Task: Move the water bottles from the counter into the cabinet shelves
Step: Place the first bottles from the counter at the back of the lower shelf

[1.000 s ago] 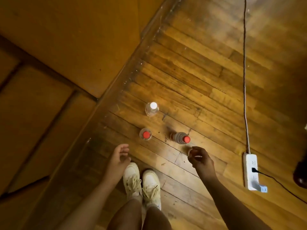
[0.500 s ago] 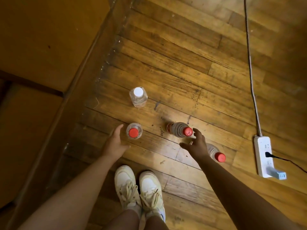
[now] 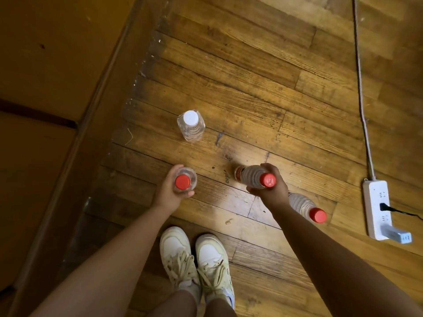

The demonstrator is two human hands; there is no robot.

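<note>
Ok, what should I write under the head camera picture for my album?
Left hand and right hand each grip a red-capped bottle; a white-capped bottle and another red-capped one wait on the wooden floor.

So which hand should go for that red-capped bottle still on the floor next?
Probably the right hand, once free: the loose red-capped bottle stands just beside its wrist. The left hand is farther off. Both grips are full now, left on one red-capped bottle, right on another.

Warm, dim amber light fills the view, brightest in a glossy patch on the wooden floor (image 3: 231, 202) at centre, between the hands. The left third and the corners fall into murky shadow. Wide-angle bending curves the floorboards near the edges, and detail looks soft and slightly smeared throughout.
</note>
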